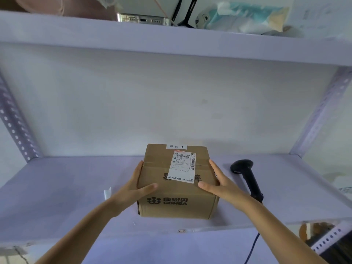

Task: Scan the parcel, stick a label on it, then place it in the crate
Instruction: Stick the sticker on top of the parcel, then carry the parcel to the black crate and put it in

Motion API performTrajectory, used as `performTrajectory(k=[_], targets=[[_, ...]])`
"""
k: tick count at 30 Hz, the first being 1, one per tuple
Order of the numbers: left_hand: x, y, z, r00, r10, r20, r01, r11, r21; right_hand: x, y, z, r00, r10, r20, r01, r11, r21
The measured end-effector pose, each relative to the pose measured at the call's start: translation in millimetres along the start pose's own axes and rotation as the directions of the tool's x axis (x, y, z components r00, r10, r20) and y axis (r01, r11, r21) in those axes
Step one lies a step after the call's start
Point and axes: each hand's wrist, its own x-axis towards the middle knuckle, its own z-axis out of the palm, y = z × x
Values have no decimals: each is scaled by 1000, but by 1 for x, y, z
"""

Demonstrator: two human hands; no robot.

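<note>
A brown cardboard parcel (177, 195) printed CONBA sits on the white shelf (66, 187). A white shipping label (182, 166) and a small white strip (176, 146) are stuck on its top. My left hand (136, 184) presses against the parcel's left side with the thumb over the top edge. My right hand (219, 184) grips the right side the same way. A black handheld barcode scanner (247, 178) lies on the shelf just right of the parcel, its cable hanging over the front edge. No crate is in view.
A small white paper slip (107, 193) lies on the shelf left of my left wrist. The upper shelf (171, 33) carries a metal device and plastic-wrapped packs. Perforated metal uprights (15, 121) flank both sides.
</note>
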Motion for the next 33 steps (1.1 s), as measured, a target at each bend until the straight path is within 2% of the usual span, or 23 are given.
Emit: performTrajectory(k=[4, 9, 18, 22, 27, 33], targets=[[1, 2, 2, 999, 36, -18, -35, 997, 63, -3, -3, 3, 997, -2, 71, 8, 996, -83], [-2, 2, 4, 991, 120, -58, -112, 985, 128, -6, -6, 5, 998, -26, 62, 32, 994, -100], [-13, 11, -6, 945, 297, -140, -252, 929, 270, -17, -22, 13, 966, -250, -59, 240, 961, -140], [-12, 20, -8, 914, 391, -113, -349, 896, 276, -27, -36, 11, 940, -322, -117, 297, 936, -189], [-5, 17, 7, 890, 447, -87, -410, 869, 277, -48, -29, 3, 915, -344, -209, 274, 913, -304], [17, 22, 56, 876, 475, 89, -482, 846, 228, -104, -1, -16, 874, -308, -376, 206, 935, -288]])
